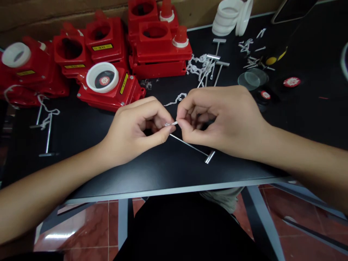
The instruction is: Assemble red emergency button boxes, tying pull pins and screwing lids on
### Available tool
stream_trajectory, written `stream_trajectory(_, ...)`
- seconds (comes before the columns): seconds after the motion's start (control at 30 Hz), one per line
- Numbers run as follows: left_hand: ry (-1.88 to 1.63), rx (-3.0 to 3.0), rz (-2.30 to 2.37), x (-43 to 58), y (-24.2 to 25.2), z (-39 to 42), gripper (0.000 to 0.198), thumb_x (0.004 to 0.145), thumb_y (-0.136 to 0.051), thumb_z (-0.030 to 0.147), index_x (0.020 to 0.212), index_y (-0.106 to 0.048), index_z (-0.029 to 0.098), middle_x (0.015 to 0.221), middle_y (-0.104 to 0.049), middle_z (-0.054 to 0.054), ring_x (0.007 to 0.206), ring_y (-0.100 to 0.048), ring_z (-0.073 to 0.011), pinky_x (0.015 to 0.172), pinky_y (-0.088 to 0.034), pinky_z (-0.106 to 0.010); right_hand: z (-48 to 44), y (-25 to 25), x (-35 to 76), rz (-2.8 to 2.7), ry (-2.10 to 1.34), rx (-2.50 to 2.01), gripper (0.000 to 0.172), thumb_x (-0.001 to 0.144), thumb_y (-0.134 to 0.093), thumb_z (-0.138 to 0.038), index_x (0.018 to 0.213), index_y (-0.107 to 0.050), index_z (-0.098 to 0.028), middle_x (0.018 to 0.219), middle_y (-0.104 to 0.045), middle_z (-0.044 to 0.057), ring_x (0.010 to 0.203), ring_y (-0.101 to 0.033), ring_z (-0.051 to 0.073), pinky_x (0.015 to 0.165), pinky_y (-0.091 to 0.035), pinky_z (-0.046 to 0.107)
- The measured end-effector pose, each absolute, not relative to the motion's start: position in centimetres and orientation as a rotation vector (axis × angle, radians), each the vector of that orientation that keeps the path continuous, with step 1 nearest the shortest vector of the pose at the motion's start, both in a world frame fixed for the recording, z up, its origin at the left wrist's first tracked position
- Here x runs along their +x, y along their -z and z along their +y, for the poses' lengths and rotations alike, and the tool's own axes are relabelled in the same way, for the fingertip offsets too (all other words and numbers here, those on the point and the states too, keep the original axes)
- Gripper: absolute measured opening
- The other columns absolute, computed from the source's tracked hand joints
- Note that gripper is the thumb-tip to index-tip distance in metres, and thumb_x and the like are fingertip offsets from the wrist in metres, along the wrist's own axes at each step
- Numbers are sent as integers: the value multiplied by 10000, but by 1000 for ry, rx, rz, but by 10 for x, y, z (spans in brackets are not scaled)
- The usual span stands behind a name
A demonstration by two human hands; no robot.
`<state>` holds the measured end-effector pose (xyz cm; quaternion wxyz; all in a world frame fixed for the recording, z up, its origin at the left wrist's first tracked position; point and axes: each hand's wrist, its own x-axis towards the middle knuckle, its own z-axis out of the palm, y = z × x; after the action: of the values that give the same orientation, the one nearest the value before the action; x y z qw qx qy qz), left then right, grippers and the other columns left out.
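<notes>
Above the dark table, my left hand point(144, 128) and my right hand point(214, 121) meet, fingertips almost touching. Both pinch a short piece of thin white chain point(174, 123); a small shiny bit shows at my left fingertips, too small to name. Beneath the hands lies a T-shaped metal rod point(190, 145), its far end hidden by the fingers. Just behind, a loose strand of white chain point(176, 99) rests on the table. Whether it joins the held piece I cannot tell.
Red boxes point(163, 49) with round openings line the back left. More T-shaped rods point(49, 134) and tangled white chains point(199, 65) lie about. White rings point(227, 16), small metal pieces point(246, 45) and clear discs point(250, 79) are at the right. The table's front edge point(176, 190) is near my body.
</notes>
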<state>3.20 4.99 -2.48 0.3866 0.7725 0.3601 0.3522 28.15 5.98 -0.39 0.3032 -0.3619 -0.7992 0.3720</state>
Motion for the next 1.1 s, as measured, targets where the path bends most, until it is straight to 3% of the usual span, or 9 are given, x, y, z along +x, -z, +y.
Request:
stream_trajectory(0.27,-838,2026,963,31,23,49,56,993,-884,240,1026,-844,263,914,-772,-10,679,-696,-147,592,-574,-265,68,4,285,-2088,-1003,-994,140,854,-744,-130,849,-677,-253,743,-727,-49,674,-712,151,699,-574,352)
stream_trajectory(0.6,-837,1974,961,32,24,51,32,989,-868,256,970,-844,263,869,-759,1,662,-685,-145,599,-544,-273,70,0,286,-2083,-1056,-1062,153,855,-780,-128,841,-698,-257,704,-714,-35,677,-710,167,678,-562,344)
stream_trajectory(1.1,-826,2037,958,32,19,54,166,960,-799,199,839,-697,249,831,-689,2,675,-625,-161,575,-482,-314,69,-3,284,-2126,-989,-1094,221,855,-755,-62,826,-674,-265,716,-720,-36,696,-741,184,692,-585,347)
